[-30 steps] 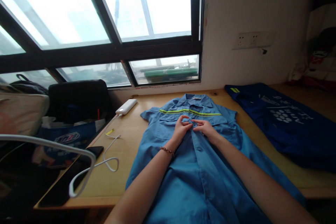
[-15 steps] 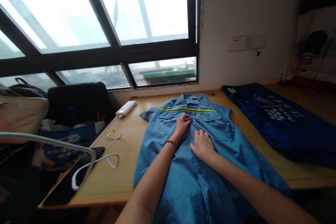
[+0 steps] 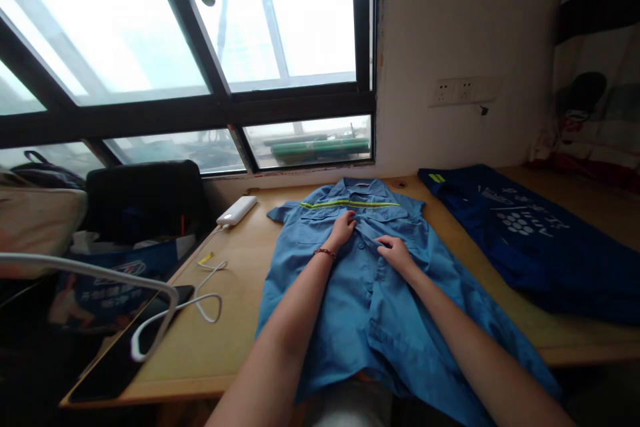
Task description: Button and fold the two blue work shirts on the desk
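A light blue work shirt with a yellow-green stripe across the chest lies front up on the table, collar toward the window. My left hand, a beaded bracelet at its wrist, is closed on the placket just under the stripe. Lower and to the right, my right hand pinches the edge of the shirt's front flap and holds it lifted aside. Buttons show along the strip beneath that flap. The shirt's hem hangs over the table's near edge.
A dark blue garment with white print lies at the right. On the left are a white power bank, its white cable and a dark flat device. A black chair stands beside the table. Wall sockets sit above.
My right hand has gone from lying on the shirt to gripping the front flap and pulling it right, baring buttons. The left hand stays near the chest.
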Demonstrator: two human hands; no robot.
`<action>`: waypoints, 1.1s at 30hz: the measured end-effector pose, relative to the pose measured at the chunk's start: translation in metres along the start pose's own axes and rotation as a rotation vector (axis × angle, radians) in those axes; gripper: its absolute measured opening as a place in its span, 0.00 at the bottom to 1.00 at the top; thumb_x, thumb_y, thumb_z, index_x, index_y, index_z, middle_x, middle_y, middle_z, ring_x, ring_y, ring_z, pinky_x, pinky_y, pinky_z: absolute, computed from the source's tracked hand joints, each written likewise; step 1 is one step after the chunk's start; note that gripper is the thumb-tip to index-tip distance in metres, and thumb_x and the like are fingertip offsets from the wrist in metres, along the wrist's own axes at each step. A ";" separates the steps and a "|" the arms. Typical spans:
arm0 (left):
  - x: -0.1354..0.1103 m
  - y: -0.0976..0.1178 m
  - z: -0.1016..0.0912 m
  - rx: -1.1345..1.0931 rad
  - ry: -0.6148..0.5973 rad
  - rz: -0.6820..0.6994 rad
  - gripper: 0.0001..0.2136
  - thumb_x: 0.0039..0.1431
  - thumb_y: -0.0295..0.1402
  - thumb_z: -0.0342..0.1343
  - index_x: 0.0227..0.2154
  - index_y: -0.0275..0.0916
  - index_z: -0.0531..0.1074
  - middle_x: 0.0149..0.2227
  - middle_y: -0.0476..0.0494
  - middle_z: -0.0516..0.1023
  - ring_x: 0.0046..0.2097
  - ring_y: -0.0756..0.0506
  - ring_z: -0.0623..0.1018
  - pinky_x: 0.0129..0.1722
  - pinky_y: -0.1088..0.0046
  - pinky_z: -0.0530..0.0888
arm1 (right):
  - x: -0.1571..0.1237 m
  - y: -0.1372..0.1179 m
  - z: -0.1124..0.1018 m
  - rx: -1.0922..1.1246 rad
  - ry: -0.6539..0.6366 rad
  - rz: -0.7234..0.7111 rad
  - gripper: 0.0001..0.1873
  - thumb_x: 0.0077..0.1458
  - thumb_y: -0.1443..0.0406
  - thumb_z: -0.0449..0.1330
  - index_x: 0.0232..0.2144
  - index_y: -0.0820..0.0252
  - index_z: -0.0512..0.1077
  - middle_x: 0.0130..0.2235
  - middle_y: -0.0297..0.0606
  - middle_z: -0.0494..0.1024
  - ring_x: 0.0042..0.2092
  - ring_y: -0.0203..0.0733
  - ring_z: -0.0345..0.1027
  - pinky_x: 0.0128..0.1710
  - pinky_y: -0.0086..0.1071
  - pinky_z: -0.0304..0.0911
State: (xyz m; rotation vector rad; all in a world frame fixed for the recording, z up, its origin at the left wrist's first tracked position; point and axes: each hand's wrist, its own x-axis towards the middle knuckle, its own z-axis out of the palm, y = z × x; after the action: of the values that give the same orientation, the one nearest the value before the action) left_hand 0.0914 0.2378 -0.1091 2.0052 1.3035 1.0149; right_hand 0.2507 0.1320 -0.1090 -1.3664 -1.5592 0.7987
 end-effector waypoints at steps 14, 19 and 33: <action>-0.079 0.023 -0.006 0.091 0.126 0.092 0.26 0.47 0.22 0.48 0.52 0.35 0.54 0.48 0.35 0.67 0.48 0.43 0.69 0.48 0.65 0.64 | -0.005 -0.013 -0.001 0.193 -0.305 0.082 0.13 0.37 0.64 0.58 0.27 0.65 0.76 0.23 0.34 0.75 0.26 0.36 0.65 0.27 0.27 0.58; -0.090 0.034 -0.007 0.259 0.041 0.141 0.17 0.48 0.24 0.50 0.43 0.39 0.62 0.39 0.41 0.71 0.39 0.45 0.72 0.40 0.69 0.67 | -0.003 -0.020 -0.012 0.371 -0.084 0.236 0.15 0.38 0.65 0.53 0.28 0.62 0.76 0.24 0.35 0.76 0.29 0.40 0.68 0.31 0.30 0.62; -0.090 0.039 -0.012 0.258 -0.141 -0.113 0.08 0.43 0.34 0.58 0.21 0.36 0.66 0.24 0.46 0.72 0.30 0.46 0.72 0.30 0.71 0.67 | -0.011 -0.030 -0.009 0.805 -0.129 0.558 0.17 0.34 0.68 0.48 0.25 0.65 0.75 0.22 0.40 0.75 0.27 0.43 0.68 0.26 0.32 0.64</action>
State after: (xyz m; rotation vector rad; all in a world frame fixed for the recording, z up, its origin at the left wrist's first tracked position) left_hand 0.0790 0.1399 -0.0992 2.1186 1.5142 0.6679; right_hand 0.2467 0.1151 -0.0805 -1.1286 -0.7539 1.6591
